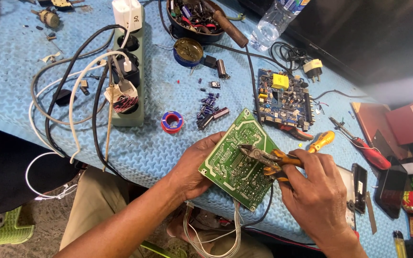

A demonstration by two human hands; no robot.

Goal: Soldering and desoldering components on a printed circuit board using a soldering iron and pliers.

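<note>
My left hand (193, 165) holds a green circuit board (233, 167) by its left edge, solder side up, tilted over the front of the blue table mat (10, 71). My right hand (314, 191) grips yellow-handled cutting pliers (264, 157), whose metal jaws rest on the board near its upper middle. A bundle of thin wires (216, 234) hangs from the board's lower edge.
A blue circuit board (283, 100) lies behind. Nearby are a yellow screwdriver (322, 141), a red screwdriver (362, 145), a solder spool (172, 121), loose capacitors (209, 110), a green power strip (130, 67) with plugs and cables, a bowl of parts (194, 19), a flux tin (188, 51) and a water bottle (273, 21).
</note>
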